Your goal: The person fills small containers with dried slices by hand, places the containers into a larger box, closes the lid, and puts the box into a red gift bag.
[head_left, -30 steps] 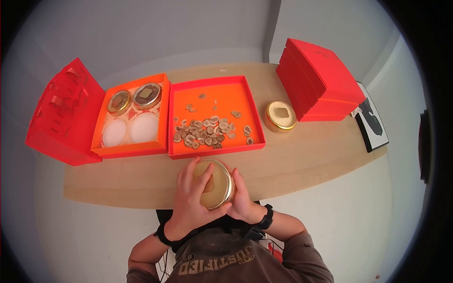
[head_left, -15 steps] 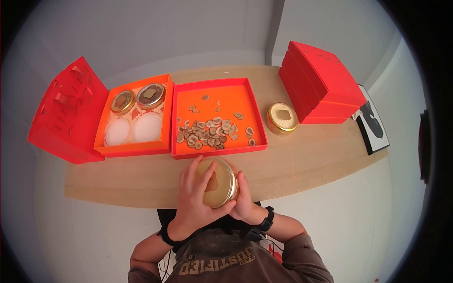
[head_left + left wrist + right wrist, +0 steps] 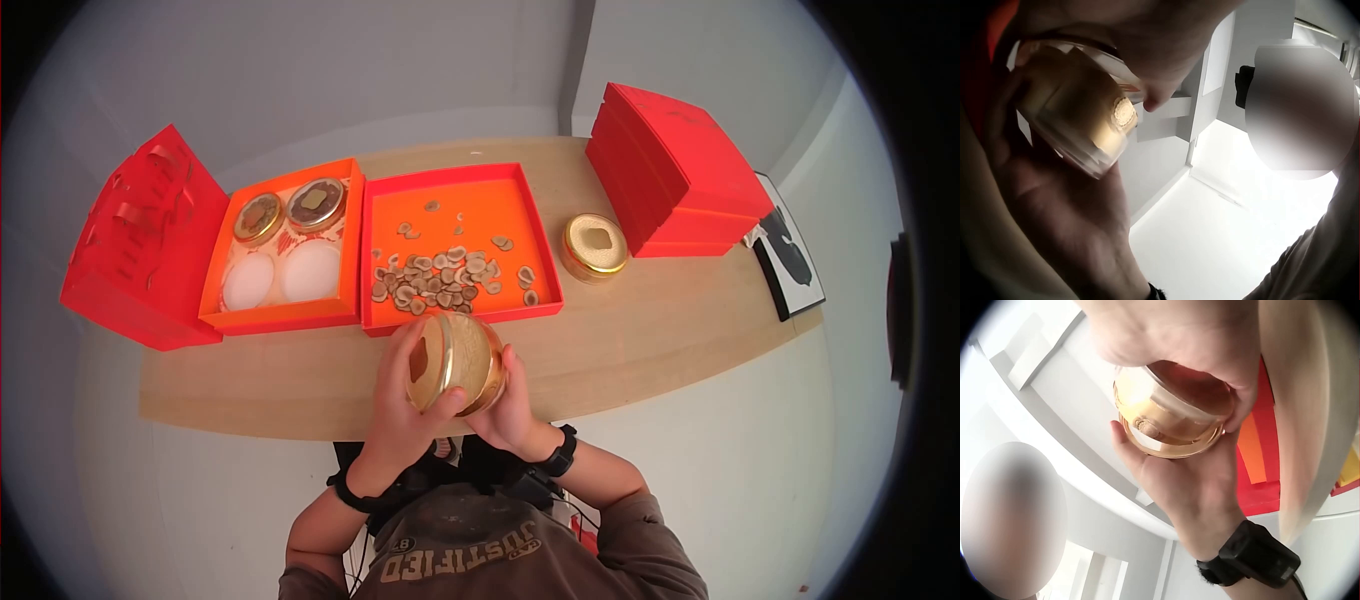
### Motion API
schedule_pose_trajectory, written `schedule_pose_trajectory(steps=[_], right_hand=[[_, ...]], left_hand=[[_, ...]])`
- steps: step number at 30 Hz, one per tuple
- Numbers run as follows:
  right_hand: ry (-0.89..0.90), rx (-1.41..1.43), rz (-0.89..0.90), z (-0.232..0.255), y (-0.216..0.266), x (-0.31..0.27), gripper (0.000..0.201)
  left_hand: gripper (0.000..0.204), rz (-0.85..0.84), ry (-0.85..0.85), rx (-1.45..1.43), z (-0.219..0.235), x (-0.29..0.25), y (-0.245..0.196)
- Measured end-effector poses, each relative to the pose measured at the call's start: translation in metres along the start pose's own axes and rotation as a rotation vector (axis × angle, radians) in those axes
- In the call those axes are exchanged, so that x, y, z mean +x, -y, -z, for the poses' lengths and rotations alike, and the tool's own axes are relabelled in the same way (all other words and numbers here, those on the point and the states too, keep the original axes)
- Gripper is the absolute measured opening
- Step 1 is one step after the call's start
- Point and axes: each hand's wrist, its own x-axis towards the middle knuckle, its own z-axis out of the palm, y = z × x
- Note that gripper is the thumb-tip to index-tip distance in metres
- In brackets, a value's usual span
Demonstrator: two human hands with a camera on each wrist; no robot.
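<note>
Both hands hold a round gold-coloured jar (image 3: 474,350) above the table's front edge, tilted so its lid faces left. My left hand (image 3: 395,400) grips the lid side, its thumb along the lid's lower rim. From the other side, my right hand (image 3: 508,412) curls round the jar's body. In the left wrist view, the jar (image 3: 1075,103) shows a round emblem, between the left hand (image 3: 1154,37) above and the right hand (image 3: 1069,212) below. The right wrist view shows the jar (image 3: 1175,415) between the right hand (image 3: 1185,334) and left hand (image 3: 1194,487).
Brown slices (image 3: 430,282) lie in an orange-lined red tray (image 3: 550,285). Left of it stand a box (image 3: 209,300) with two lidded jars and two white round pieces, and a red bag (image 3: 140,250). Another jar (image 3: 595,247), stacked red boxes (image 3: 675,175) and a framed picture (image 3: 795,265) are right.
The jar has tipped over so its lid faces left and more of its side shows. Both hands have moved slightly away from the body with it, and the left hand has turned.
</note>
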Motion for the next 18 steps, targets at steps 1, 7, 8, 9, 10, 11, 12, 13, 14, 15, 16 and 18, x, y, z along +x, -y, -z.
schedule_pose_trajectory(steps=[1, 7, 8, 9, 10, 11, 12, 13, 14, 15, 16, 18], right_hand=[[-0.017, 0.0, -0.016, -0.002, 0.002, 0.0, 0.071], [-0.055, 0.031, -0.129, -0.005, 0.017, 0.005, 0.086], [-0.023, 0.079, -0.137, -0.005, 0.02, 0.005, 0.087], [-0.023, 0.078, -0.136, -0.005, 0.023, 0.005, 0.087], [-0.029, 0.068, -0.134, -0.004, 0.026, 0.004, 0.087], [-0.036, 0.058, -0.133, -0.004, 0.028, 0.003, 0.087], [-0.036, 0.058, -0.132, -0.003, 0.031, 0.003, 0.087], [-0.042, 0.058, -0.134, -0.002, 0.033, 0.003, 0.087], [-0.048, 0.058, -0.138, -0.001, 0.034, 0.003, 0.086], [-0.046, 0.06, -0.141, 0.002, 0.034, 0.004, 0.086], [-0.089, 0.006, -0.142, 0.008, 0.033, 0.004, 0.083], [-0.134, -0.049, -0.149, 0.009, 0.033, 0.004, 0.08]], left_hand=[[0.089, 0.0, 0.002, -0.001, 0.001, 0.0, 0.002], [0.087, 0.175, -0.004, -0.379, 0.021, 0.002, -0.012], [0.087, 0.188, -0.06, -0.489, 0.027, 0.002, -0.013], [0.088, 0.2, -0.117, -0.599, 0.033, 0.001, -0.012], [0.088, 0.2, -0.116, -0.6, 0.041, -0.001, -0.008], [0.085, 0.265, -0.149, -0.758, 0.049, -0.006, -0.002], [0.083, 0.33, -0.182, -0.917, 0.058, -0.011, 0.006], [0.083, 0.33, -0.181, -0.916, 0.067, -0.016, 0.014], [0.077, 0.402, -0.218, -1.083, 0.077, -0.022, 0.024], [0.073, 0.474, -0.257, -1.25, 0.086, -0.027, 0.033], [0.073, 0.474, -0.263, -1.249, 0.092, -0.032, 0.041], [0.065, 0.589, -0.408, -1.212, 0.102, -0.041, 0.054]])
